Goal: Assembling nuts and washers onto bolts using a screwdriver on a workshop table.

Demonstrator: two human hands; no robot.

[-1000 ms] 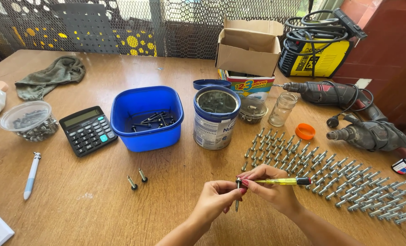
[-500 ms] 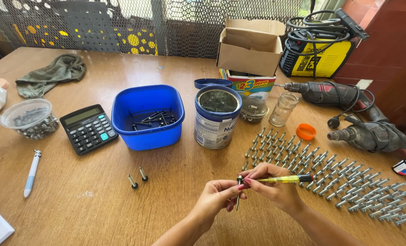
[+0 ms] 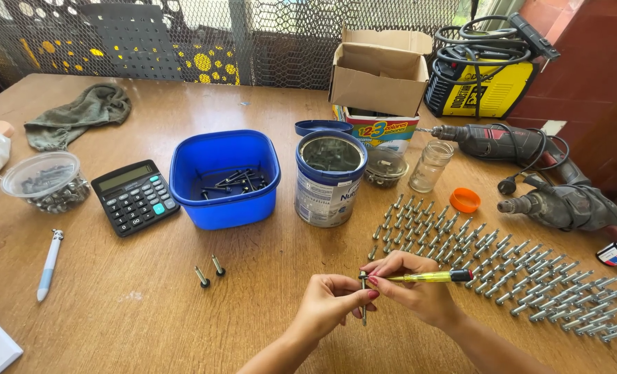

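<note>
While your left hand [image 3: 332,305] is pinching the anchor bolt [image 3: 364,299] upright over the table [image 3: 149,312], your right hand [image 3: 416,291] is gripping the yellow screwdriver [image 3: 426,276], tip at the bolt head. You're mid-tightening, I'd judge; next move needs a steady bolt and an aligned tip.

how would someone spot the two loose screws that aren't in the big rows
Start at the blue plastic tub in the middle of the wooden table, right of the black calculator. Just in front of the tub, toward the person, the two loose screws lie side by side on bare wood. Unlike the many screws in rows on the right, they lie alone as a pair.
</note>
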